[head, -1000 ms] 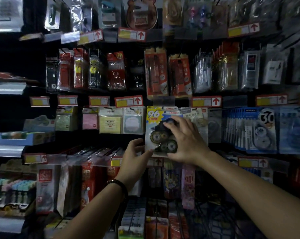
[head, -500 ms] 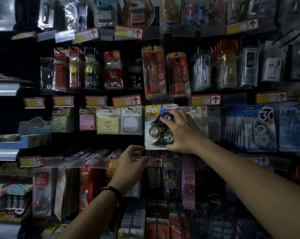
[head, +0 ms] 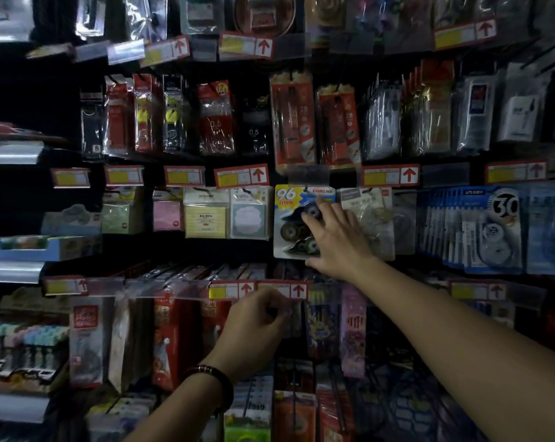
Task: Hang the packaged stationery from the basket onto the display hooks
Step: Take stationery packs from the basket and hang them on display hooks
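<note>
A blister pack of correction tape (head: 290, 218), blue and yellow with "96" printed on it, hangs on a display hook in the middle row. My right hand (head: 338, 240) lies flat against its front with fingers spread, pressing on the pack. My left hand (head: 254, 327) is lower, in front of the price-label rail, with fingers loosely curled and nothing in them. A dark bead bracelet sits on that wrist. The basket is out of view.
Hooks full of packaged goods surround the pack: sticky notes (head: 206, 215) to its left, a clear packet (head: 368, 218) and blue tape packs (head: 480, 231) to its right, red pencil packs (head: 292, 119) above. Price labels with red arrows (head: 241, 177) front each row. Shelves stick out at the left.
My left hand let go of the pack's lower left corner and dropped to the price rail below. My right hand stayed on the pack, which now hangs straight on its hook.
</note>
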`<state>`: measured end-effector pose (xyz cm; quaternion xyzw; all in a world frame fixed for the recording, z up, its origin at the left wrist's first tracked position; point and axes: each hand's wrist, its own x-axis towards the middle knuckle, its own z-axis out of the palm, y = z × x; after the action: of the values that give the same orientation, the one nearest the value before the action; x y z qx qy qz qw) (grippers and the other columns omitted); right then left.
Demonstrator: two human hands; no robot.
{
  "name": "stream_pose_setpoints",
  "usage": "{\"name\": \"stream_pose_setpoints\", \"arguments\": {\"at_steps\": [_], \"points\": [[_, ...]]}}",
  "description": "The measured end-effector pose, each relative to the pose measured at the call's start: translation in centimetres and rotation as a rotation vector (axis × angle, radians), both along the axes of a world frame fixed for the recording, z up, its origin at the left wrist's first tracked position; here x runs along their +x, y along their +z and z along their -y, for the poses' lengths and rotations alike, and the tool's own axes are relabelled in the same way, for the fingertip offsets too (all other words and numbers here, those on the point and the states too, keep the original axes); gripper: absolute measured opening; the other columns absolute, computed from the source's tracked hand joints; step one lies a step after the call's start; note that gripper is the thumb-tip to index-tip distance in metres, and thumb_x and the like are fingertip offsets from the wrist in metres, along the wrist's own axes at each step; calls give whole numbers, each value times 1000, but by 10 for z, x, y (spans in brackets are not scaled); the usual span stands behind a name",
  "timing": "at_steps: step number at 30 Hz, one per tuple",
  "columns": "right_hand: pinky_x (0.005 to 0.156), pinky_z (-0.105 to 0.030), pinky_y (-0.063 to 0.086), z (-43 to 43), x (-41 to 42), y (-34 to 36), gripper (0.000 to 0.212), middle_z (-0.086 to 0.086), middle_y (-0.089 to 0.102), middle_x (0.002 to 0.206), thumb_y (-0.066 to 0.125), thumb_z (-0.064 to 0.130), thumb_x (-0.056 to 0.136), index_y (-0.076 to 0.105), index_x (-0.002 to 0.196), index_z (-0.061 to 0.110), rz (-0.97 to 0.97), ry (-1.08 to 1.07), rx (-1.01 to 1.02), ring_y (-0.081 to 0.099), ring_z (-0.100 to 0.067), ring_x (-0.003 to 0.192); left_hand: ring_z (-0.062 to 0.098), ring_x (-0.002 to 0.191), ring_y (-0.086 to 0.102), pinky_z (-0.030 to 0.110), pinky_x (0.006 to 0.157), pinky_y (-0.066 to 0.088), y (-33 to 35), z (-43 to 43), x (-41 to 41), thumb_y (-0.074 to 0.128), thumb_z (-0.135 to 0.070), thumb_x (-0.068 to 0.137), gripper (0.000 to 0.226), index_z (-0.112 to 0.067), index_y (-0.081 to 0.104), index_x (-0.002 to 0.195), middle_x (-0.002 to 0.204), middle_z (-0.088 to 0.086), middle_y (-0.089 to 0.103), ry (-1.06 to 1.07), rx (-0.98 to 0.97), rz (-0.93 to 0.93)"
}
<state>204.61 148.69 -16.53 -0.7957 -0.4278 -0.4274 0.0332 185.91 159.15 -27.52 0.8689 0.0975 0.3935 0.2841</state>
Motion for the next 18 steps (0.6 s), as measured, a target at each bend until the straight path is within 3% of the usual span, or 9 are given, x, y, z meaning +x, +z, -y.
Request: {"name": "stream_pose_setpoints", "arguments": {"at_steps": [2, 4, 6, 9, 11, 16, 18], "points": [[122, -52, 26, 8, -7, -8, 93, -16, 19, 169, 77, 54, 83, 36, 159, 20, -28, 36, -3, 19, -35, 154, 1, 89, 67, 18, 73, 56, -10, 3, -5, 66, -27, 102, 10, -34, 64, 96, 107, -12, 70, 6, 40, -68], [122, -52, 26, 19, -16, -18, 76, -15, 28, 167, 73, 48, 88, 48, 152, 17, -43, 91, 6, 23, -34, 153, 8, 91, 67, 30, 78, 60, -24, 6, -11, 65, -28, 102, 3, -28, 67, 100, 109, -8, 69, 8, 53, -131], [120, -52, 32, 33, -27, -34, 62, -15, 41, 160, 72, 42, 90, 59, 142, 13, -30, 165, 50, 33, -34, 149, 5, 86, 66, 25, 73, 57, -40, 10, -17, 65, -27, 101, 4, -27, 69, 103, 102, -10, 70, -15, 48, -176], [102, -49, 48, 57, -42, -73, 38, -10, 61, 130, 73, 32, 89, 71, 120, 11, -24, 316, 203, 53, -32, 126, -2, 87, 66, 16, 72, 53, -72, 21, -29, 64, -27, 100, 8, -30, 68, 94, 94, -17, 70, -42, 82, -255], [89, -43, 50, 73, -52, -107, 26, -5, 61, 111, 71, 28, 90, 71, 109, 12, -40, 382, 276, 57, -29, 109, 1, 84, 68, 29, 76, 58, -101, 29, -37, 61, -33, 97, 9, -30, 65, 90, 91, -14, 70, -59, 69, -311], [77, -34, 48, 114, -73, -229, 13, -2, 61, 96, 66, 25, 92, 67, 98, 14, -311, 406, 212, 58, -23, 95, 9, 86, 71, 41, 81, 59, -203, 55, -54, 61, -35, 105, 12, -28, 69, 99, 98, -11, 74, -96, 66, -509], [73, -36, 48, 129, -80, -289, 12, 0, 61, 93, 66, 25, 92, 66, 98, 15, -470, 365, 117, 59, -24, 92, 9, 85, 71, 36, 82, 59, -251, 66, -61, 62, -31, 103, 12, -26, 73, 106, 104, -10, 76, -101, 52, -598]]}}
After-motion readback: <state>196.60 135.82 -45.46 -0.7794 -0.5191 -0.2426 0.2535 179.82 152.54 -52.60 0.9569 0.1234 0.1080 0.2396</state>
